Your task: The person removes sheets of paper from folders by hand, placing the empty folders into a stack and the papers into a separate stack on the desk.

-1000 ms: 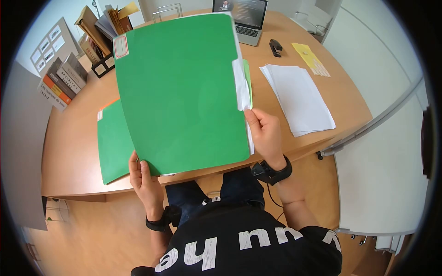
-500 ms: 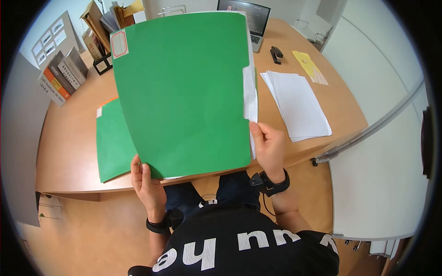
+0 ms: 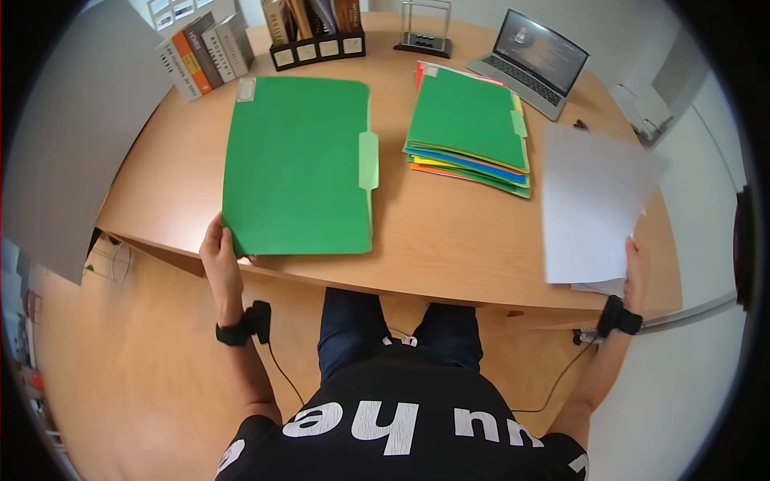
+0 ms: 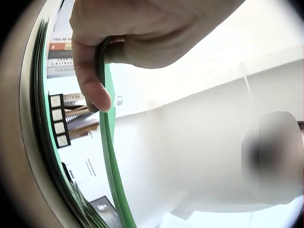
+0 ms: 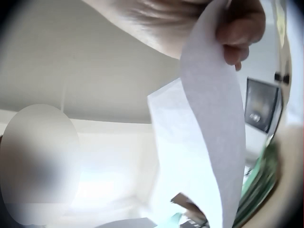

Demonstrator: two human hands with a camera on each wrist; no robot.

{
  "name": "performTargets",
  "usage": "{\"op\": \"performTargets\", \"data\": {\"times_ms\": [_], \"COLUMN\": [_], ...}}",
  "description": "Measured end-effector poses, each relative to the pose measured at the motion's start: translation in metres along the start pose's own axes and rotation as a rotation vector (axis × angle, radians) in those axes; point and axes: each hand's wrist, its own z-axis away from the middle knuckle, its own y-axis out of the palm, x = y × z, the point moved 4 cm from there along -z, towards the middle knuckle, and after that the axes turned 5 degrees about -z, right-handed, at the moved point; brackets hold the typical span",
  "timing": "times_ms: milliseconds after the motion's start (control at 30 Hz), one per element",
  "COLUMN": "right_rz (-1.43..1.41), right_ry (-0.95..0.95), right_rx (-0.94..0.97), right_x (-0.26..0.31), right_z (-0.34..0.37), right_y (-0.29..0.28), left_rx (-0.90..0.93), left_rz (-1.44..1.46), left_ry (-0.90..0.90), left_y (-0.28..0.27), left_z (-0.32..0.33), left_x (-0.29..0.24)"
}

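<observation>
My left hand [image 3: 220,260] pinches the lower left corner of a green folder [image 3: 297,168], held above the desk's left part; its light green tab shows on the right side. In the left wrist view, fingers [image 4: 97,95] curl over the edge of the folder [image 4: 114,175]. Far to the right, my right hand [image 3: 635,272] grips white paper [image 3: 589,200] by its lower right edge, over other white sheets [image 3: 597,286]. The right wrist view shows the paper [image 5: 213,109] bending down from the hand [image 5: 237,33].
A stack of coloured folders [image 3: 469,120], green on top, lies mid-desk. Behind are a laptop [image 3: 537,60], a metal-framed object [image 3: 423,42], a black organizer [image 3: 318,52] with envelopes and books, and standing books [image 3: 204,60] at the back left.
The folder has moved left and down, out of my right hand. That hand has gone right and now holds white paper. The head view has shifted, and the folder stack is visible.
</observation>
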Motion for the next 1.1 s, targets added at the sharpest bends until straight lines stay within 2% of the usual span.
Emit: {"op": "performTargets", "data": {"times_ms": [67, 100, 167, 233, 300, 333, 367, 400, 433, 500, 633, 700, 767, 800, 867, 933, 1000, 1033, 1067, 1100], "right_rz": [0.118, 0.119, 0.074, 0.065, 0.134, 0.213, 0.05, 0.04, 0.127, 0.246, 0.514, 0.607, 0.832, 0.829, 1.349, 1.082, 0.495, 0.214, -0.063, -0.083], "right_ry": [0.07, 0.072, 0.203, 0.192, 0.171, 0.173, 0.19, 0.145, 0.036, 0.128, 0.03, -0.023, -0.013, -0.018, -0.341, -0.537, -0.503, -0.338, -0.178, -0.156], "right_rx": [0.093, 0.096, 0.17, 0.192, 0.196, 0.167, 0.222, 0.156, 0.11, 0.063, 0.031, 0.017, 0.018, 0.025, -0.222, -0.086, 0.167, 0.358, 0.532, 0.564], "right_x": [-0.026, -0.031, -0.048, -0.07, -0.064, -0.05, -0.074, -0.052, -0.071, -0.059, -0.056, -0.049, -0.041, -0.035, 0.022, 0.069, 0.09, 0.101, 0.112, 0.112], "right_z": [-0.023, -0.031, -0.039, -0.047, -0.039, -0.031, -0.038, -0.021, -0.033, -0.03, -0.033, -0.028, -0.029, -0.021, 0.015, 0.033, 0.037, 0.04, 0.038, 0.032], "right_y": [-0.029, -0.039, -0.055, -0.064, -0.065, -0.061, -0.069, -0.059, -0.068, -0.06, -0.061, -0.062, -0.059, -0.051, -0.021, 0.019, 0.065, 0.1, 0.131, 0.15], "left_rx": [-0.021, -0.026, -0.003, 0.001, -0.091, -0.049, -0.057, -0.038, 0.002, -0.088, 0.074, 0.075, 0.047, 0.162, 0.381, 0.609, 0.774, 0.879, 0.895, 0.868], "left_rz": [-0.048, -0.087, -0.147, -0.46, -0.866, -0.876, -0.954, -1.083, -1.216, -1.272, -1.387, -1.424, -1.5, -1.406, -1.207, -0.997, -0.876, -0.783, -0.785, -0.866], "left_ry": [-0.038, -0.076, -0.054, -0.109, 0.232, 0.029, 0.01, 0.121, 0.087, 0.134, 0.055, 0.119, 0.548, 0.62, 0.704, 0.802, 0.996, 1.039, 1.115, 1.215], "left_y": [-0.008, -0.01, -0.014, -0.017, -0.02, -0.015, -0.012, -0.01, -0.01, -0.007, 0.0, -0.01, 0.003, 0.014, 0.069, 0.127, 0.192, 0.253, 0.279, 0.301], "left_z": [-0.01, -0.017, -0.029, -0.039, -0.046, -0.043, -0.038, -0.036, -0.04, -0.036, -0.036, -0.054, -0.058, -0.058, -0.042, -0.032, -0.036, -0.048, -0.054, -0.063], "left_x": [0.006, 0.009, 0.016, 0.022, 0.038, 0.032, 0.031, 0.027, 0.037, 0.035, 0.017, 0.028, -0.003, -0.021, -0.086, -0.119, -0.122, -0.11, -0.102, -0.087]}}
